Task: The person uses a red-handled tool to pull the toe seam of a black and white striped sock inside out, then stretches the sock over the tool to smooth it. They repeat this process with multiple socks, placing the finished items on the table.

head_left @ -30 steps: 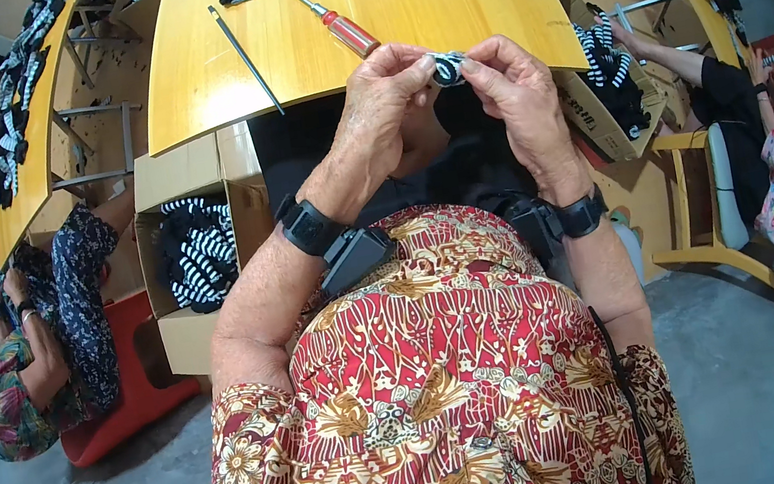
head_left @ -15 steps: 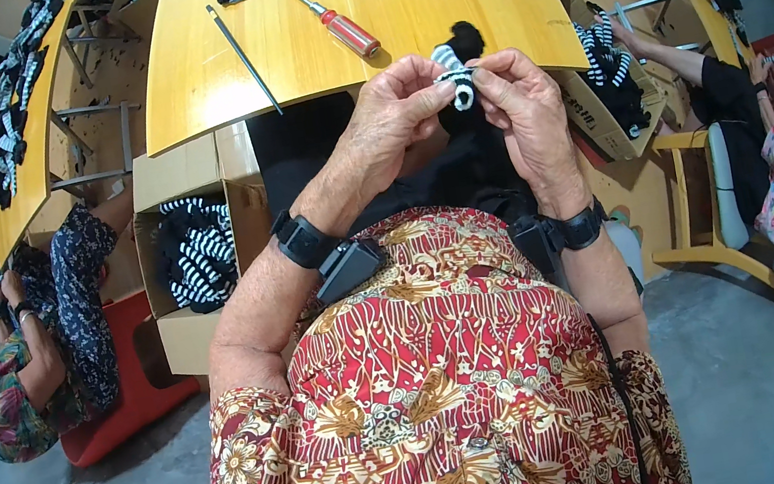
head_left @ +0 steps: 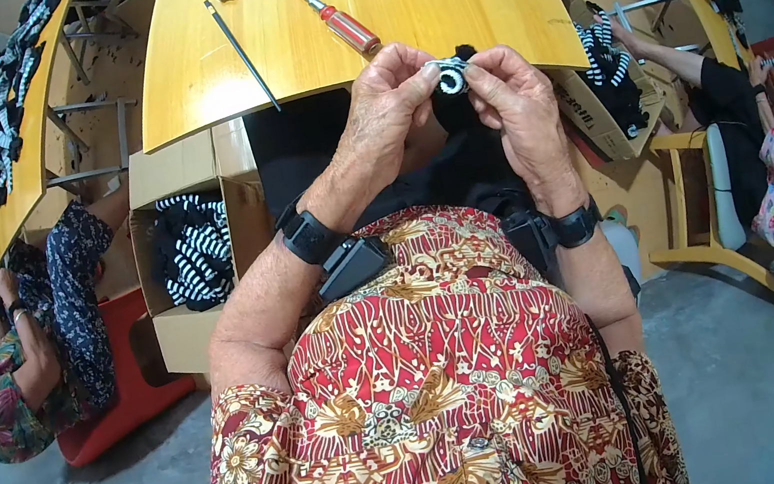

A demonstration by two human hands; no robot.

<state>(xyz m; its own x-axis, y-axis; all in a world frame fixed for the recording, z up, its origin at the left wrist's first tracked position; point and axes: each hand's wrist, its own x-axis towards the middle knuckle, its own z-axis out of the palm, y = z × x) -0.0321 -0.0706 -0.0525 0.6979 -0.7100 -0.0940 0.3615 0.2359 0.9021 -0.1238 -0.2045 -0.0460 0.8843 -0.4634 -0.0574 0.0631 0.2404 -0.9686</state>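
Note:
My left hand [head_left: 386,105] and my right hand [head_left: 511,96] meet at the near edge of the yellow wooden table [head_left: 430,2]. Between their fingertips they pinch a small black-and-white striped fabric piece [head_left: 452,77] with a round white ring facing up. Black fabric [head_left: 460,124] hangs below it between my palms toward my lap. Both wrists carry black bands. A red-handled screwdriver [head_left: 342,24] lies on the table just beyond my left hand.
A thin dark rod [head_left: 242,54] lies on the table at left. An open cardboard box [head_left: 198,262] of striped fabric stands to my left, another box [head_left: 606,91] to my right. People sit on both sides, one at left [head_left: 38,338], one at right [head_left: 745,135].
Both hands stayed together at the table edge. The striped piece was turned and lifted slightly between the fingertips, so its white ring now shows more clearly.

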